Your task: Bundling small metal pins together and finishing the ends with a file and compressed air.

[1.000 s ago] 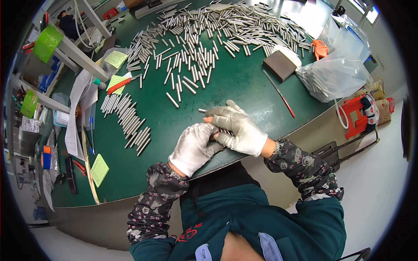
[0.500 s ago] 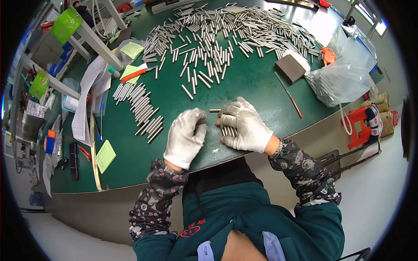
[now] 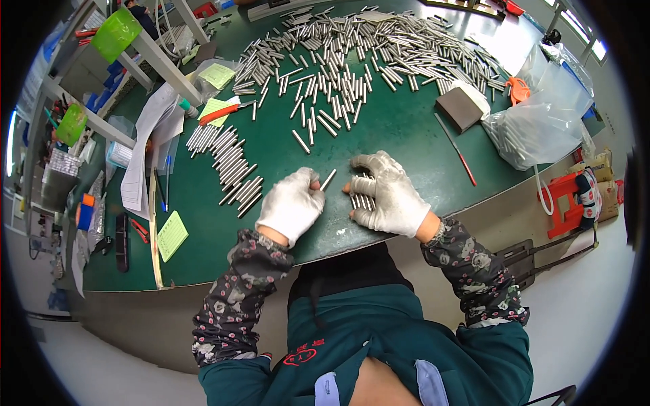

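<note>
The gloved left hand [image 3: 292,205] grips one metal pin [image 3: 329,179] at its fingertips, while the gloved right hand [image 3: 394,197], half curled, clasps a row of pins [image 3: 363,202], all left of and nearer the person than the brown block [image 3: 460,110].

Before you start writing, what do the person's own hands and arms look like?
The left hand and right hand wear white gloves, some fingertips bare. Dark sleeve covers with pale and pink flowers gather at the cuffs; dark green sleeves show higher up.

A workshop — green workbench [image 3: 399,142], heaped metal rods [image 3: 414,49], red-handled tool [image 3: 467,169].
</note>
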The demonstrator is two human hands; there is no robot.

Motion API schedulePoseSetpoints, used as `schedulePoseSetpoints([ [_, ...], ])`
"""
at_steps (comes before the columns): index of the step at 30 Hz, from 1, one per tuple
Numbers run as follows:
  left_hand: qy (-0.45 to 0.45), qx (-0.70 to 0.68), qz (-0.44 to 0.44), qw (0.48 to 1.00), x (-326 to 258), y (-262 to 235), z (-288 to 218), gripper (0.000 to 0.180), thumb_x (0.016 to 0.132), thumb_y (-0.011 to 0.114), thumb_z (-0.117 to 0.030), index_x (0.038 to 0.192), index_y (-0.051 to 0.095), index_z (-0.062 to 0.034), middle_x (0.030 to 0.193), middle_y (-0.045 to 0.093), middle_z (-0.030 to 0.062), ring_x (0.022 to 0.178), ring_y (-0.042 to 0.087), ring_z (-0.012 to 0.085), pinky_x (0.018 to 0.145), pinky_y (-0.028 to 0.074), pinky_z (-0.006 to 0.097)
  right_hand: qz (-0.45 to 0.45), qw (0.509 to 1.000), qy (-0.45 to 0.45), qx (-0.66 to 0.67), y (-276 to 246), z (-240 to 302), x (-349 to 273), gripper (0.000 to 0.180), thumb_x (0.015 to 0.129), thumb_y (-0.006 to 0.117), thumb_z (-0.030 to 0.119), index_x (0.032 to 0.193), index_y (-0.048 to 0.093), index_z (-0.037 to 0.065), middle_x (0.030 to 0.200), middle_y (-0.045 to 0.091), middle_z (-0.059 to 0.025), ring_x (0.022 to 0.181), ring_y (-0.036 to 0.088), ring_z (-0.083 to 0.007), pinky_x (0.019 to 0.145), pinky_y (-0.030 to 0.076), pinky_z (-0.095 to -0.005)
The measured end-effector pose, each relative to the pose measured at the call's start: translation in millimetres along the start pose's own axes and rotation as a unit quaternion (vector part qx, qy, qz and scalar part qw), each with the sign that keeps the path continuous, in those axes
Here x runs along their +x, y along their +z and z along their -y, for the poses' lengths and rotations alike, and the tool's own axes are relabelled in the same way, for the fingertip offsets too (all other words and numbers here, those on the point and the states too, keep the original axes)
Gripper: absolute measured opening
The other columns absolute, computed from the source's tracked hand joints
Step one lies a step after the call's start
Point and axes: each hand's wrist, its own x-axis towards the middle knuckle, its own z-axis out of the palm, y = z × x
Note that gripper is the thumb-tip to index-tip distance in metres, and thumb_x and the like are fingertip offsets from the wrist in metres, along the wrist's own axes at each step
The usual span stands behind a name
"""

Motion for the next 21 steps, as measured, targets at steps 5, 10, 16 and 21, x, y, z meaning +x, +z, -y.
schedulePoseSetpoints([
  [5,0.03,-0.152,-0.001,0.988,-24,15,-25,0.012,0.072,0.053,-0.012,0.083,0.055,-0.0071,0.079,0.06,0.0133,0.076,0.058,0.0317,0.067,0.047,0.038,-0.005,1.0,0.008,0.016,-1,4,3,0.042,0.059,0.064,0.026,0.096,0.061,0.008,0.112,0.05,-0.016,0.105,0.045,-0.0306,0.093,0.032,-0.0429],
  [10,-0.015,-0.267,-0.022,0.963,-32,14,-11,0.013,0.075,0.05,-0.004,0.087,0.054,-0.0023,0.079,0.06,0.0118,0.072,0.059,0.025,0.067,0.047,0.032,0.047,0.996,-0.046,-0.066,-1,6,5,0.034,0.067,0.056,0.028,0.097,0.063,0.013,0.107,0.055,-0.0085,0.106,0.046,-0.025,0.097,0.027,-0.0452],
  [16,0.065,-0.396,0.12,0.908,-103,8,-18,0.011,0.077,0.053,-0.004,0.088,0.054,-0.0016,0.076,0.056,0.0047,0.065,0.052,0.01,0.061,0.044,0.023,0.058,0.995,-0.082,0.003,-4,7,2,0.029,0.06,0.06,0.023,0.085,0.063,0.009,0.094,0.057,-0.0081,0.094,0.05,-0.0257,0.085,0.036,-0.0403],
  [21,-0.098,-0.698,0.363,0.609,-122,51,-14,0.064,0.075,0.062,-0.042,0.12,0.039,-0.0026,0.12,0.044,0.0122,0.102,0.049,0.0185,0.082,0.042,0.029,0.049,0.994,-0.096,0.007,-2,20,-9,0.029,0.056,0.062,0.022,0.083,0.063,0.009,0.091,0.057,-0.0066,0.089,0.05,-0.026,0.079,0.039,-0.0382],
])
